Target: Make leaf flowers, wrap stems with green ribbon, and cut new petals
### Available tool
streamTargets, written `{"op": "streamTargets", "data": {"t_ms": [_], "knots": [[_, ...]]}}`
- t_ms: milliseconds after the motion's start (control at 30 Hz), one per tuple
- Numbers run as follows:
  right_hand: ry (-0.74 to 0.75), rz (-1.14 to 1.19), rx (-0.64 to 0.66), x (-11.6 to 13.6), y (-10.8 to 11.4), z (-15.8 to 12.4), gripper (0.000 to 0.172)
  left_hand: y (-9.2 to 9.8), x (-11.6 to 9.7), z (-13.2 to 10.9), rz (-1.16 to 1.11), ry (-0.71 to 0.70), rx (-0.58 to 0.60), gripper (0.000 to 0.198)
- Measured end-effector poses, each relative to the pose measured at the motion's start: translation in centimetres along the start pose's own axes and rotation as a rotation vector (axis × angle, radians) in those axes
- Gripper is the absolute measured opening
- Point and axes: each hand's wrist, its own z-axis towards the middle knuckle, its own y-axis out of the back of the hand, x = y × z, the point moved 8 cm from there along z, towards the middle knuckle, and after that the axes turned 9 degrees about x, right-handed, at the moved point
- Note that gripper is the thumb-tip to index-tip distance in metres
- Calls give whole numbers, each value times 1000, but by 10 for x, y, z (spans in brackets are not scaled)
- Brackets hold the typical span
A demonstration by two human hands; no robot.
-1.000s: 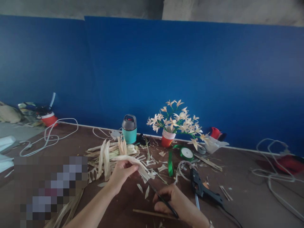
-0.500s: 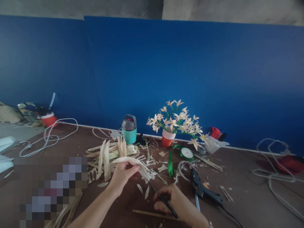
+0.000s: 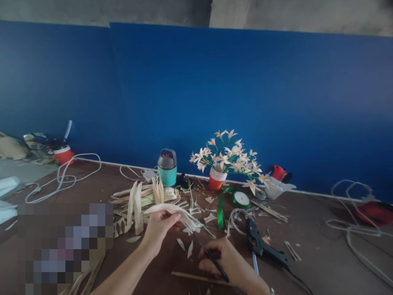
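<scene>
A pale strip of dried corn husk [image 3: 184, 217] is pinched between the thumb and fingers of my left hand [image 3: 161, 227], its frayed end pointing right. My right hand [image 3: 219, 260] is closed around slim black-handled scissors [image 3: 216, 264], whose thin tip points up and left, close below the husk's end. Small leaf-shaped husk pieces [image 3: 190, 248] lie on the table between my hands. Behind my left hand is a pile of husks [image 3: 135, 205]. A thin stick [image 3: 190, 275] lies below, partly under my right wrist.
Right of my right hand lies a black glue gun [image 3: 264, 246] with its cord. Farther back are a green ribbon spool [image 3: 241, 199], a red-and-white paper cup [image 3: 217, 180] of husk flowers [image 3: 233, 157] and a teal container [image 3: 167, 174]. White cables [image 3: 66, 176] coil at left. A blue panel [image 3: 196, 90] stands behind.
My right hand and the scissors shift very slightly, the tip sitting just off the husk's end. My left hand keeps its pinch on the husk, almost still.
</scene>
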Motion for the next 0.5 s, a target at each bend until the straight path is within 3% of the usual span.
{"op": "streamTargets", "data": {"t_ms": [500], "knots": [[-1, -2, -52, 3, 1, 0, 22, -8, 12, -6, -130, 48, -31, 27]]}}
